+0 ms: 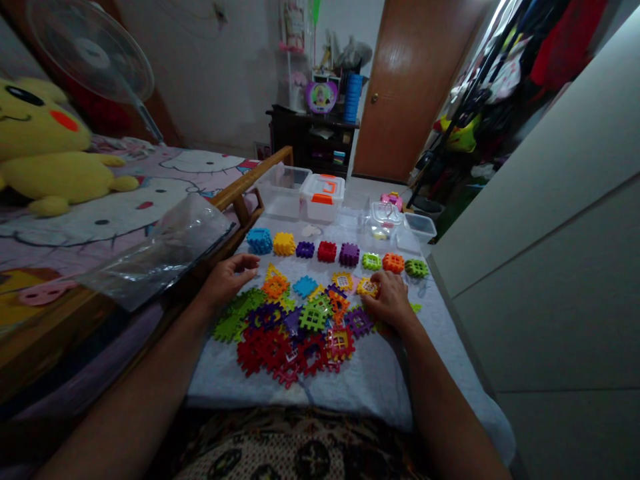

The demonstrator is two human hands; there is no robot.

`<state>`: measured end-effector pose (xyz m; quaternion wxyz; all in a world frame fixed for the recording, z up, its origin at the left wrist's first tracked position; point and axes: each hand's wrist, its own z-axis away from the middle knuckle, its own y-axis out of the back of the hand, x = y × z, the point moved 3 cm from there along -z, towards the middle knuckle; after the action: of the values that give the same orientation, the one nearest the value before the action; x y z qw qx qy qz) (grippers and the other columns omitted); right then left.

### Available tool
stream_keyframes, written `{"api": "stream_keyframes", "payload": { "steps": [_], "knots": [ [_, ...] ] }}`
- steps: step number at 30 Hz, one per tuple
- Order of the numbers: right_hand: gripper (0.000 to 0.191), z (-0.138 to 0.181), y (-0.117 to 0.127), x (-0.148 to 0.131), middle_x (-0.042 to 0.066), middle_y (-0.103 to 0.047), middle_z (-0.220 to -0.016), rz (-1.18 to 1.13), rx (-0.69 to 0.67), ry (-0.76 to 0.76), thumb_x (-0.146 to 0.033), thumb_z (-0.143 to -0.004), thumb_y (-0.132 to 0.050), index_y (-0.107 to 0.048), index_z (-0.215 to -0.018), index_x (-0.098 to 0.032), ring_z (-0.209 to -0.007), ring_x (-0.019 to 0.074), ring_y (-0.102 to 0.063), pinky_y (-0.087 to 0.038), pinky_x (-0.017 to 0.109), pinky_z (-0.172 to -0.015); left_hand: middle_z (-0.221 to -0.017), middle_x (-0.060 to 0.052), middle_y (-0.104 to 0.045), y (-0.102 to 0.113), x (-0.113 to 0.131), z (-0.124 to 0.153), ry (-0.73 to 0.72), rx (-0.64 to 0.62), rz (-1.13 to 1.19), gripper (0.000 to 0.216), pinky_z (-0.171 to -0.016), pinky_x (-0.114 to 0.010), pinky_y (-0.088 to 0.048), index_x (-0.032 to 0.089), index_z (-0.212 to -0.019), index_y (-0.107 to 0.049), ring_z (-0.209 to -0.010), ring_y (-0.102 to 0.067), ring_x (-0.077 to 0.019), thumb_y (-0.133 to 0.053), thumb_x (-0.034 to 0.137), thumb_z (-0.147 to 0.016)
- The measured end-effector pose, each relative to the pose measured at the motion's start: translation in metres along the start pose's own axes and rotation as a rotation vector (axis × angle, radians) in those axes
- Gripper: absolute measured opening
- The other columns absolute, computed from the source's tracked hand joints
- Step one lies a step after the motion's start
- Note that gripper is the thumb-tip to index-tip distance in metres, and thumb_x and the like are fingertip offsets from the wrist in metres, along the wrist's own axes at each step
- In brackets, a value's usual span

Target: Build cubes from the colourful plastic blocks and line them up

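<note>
My right hand is closed on a yellow window-patterned building tile at the right side of the pile. Beside it, another yellow window tile lies on the cloth. My left hand hovers by the pile's upper left, thumb and fingers apart, with nothing in it. Between my hands spreads a loose heap of interlocking plastic tiles: red ones in front, green ones at the left, and orange, purple and blue among them. Behind stand sorted stacks, including blue, yellow, red and purple.
Clear plastic boxes, one with an orange-latched lid, stand at the table's far end. A wooden bed rail with a clear plastic bag borders the left. A white cabinet rises close on the right.
</note>
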<state>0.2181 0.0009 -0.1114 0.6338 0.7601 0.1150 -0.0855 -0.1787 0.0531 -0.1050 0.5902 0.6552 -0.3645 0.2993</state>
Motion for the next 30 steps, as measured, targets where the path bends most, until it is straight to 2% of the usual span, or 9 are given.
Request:
{"api": "stream_keyframes", "payload": {
  "steps": [4,8,12,15,19,22,30],
  "knots": [
    [0.036,0.0,0.0,0.001,0.008,-0.06,-0.103,0.02,-0.002,-0.009,-0.042,-0.074,-0.066,-0.059,-0.102,-0.021,-0.098,0.0276,-0.051,-0.033,0.036,-0.079,-0.105,-0.009,-0.072,0.002,0.025,0.004,-0.076,-0.027,-0.077,0.047,-0.092,-0.039,-0.05,0.018,-0.105,-0.067,-0.099,-0.066,-0.027,-0.063,0.052,-0.074],
    [0.033,0.0,-0.001,0.0,0.008,-0.061,-0.1,0.035,-0.02,-0.013,-0.042,-0.075,-0.065,-0.059,-0.1,-0.021,-0.095,0.0272,-0.051,-0.034,0.036,-0.078,-0.11,-0.007,-0.071,-0.006,0.062,0.01,-0.165,-0.125,-0.114,0.046,-0.096,-0.038,-0.049,0.02,-0.107,-0.067,-0.105,-0.065,-0.0275,-0.063,0.052,-0.075],
    [0.031,0.0,0.001,-0.001,0.009,-0.061,-0.1,-0.014,0.012,-0.002,-0.039,-0.075,-0.065,-0.058,-0.099,-0.02,-0.095,0.0279,-0.052,-0.037,0.038,-0.08,-0.118,-0.007,-0.068,-0.029,0.102,0.016,-0.303,-0.282,-0.143,0.038,-0.103,-0.042,-0.045,0.022,-0.111,-0.066,-0.112,-0.061,-0.0283,-0.061,0.043,-0.08],
    [0.032,0.0,0.005,-0.006,0.01,-0.06,-0.103,-0.167,0.053,0.074,-0.036,-0.076,-0.065,-0.056,-0.102,-0.019,-0.097,0.0276,-0.054,-0.042,0.041,-0.086,-0.127,-0.006,-0.064,-0.056,0.122,0.018,-0.429,-0.397,-0.175,0.039,-0.106,-0.045,-0.042,0.025,-0.119,-0.062,-0.119,-0.057,-0.0278,-0.062,0.035,-0.081],
    [0.036,0.005,0.011,-0.023,0.01,-0.059,-0.109,-0.428,0.073,0.232,-0.031,-0.079,-0.064,-0.052,-0.111,-0.019,-0.103,0.0255,-0.056,-0.046,0.042,-0.093,-0.138,-0.011,-0.055,-0.094,0.138,0.016,-0.608,-0.477,-0.27,0.056,-0.111,-0.044,-0.037,0.022,-0.13,-0.054,-0.13,-0.047,-0.0272,-0.071,0.03,-0.078],
    [0.038,0.009,0.014,-0.037,0.009,-0.059,-0.109,-0.494,0.056,0.299,-0.028,-0.078,-0.065,-0.05,-0.112,-0.02,-0.103,0.0248,-0.057,-0.048,0.041,-0.092,-0.137,-0.013,-0.055,-0.113,0.145,0.013,-0.641,-0.525,-0.374,0.067,-0.109,-0.04,-0.039,0.018,-0.133,-0.052,-0.129,-0.047,-0.0271,-0.078,0.03,-0.072],
    [0.043,0.012,0.008,-0.049,0.01,-0.06,-0.114,-0.511,0.049,0.427,-0.028,-0.08,-0.066,-0.05,-0.12,-0.021,-0.107,0.0254,-0.057,-0.048,0.044,-0.094,-0.117,-0.009,-0.065,-0.122,0.151,0.01,-0.648,-0.561,-0.572,0.047,-0.092,-0.035,-0.046,0.02,-0.119,-0.061,-0.107,-0.059,-0.0248,-0.073,0.029,-0.075]
  ]
}}
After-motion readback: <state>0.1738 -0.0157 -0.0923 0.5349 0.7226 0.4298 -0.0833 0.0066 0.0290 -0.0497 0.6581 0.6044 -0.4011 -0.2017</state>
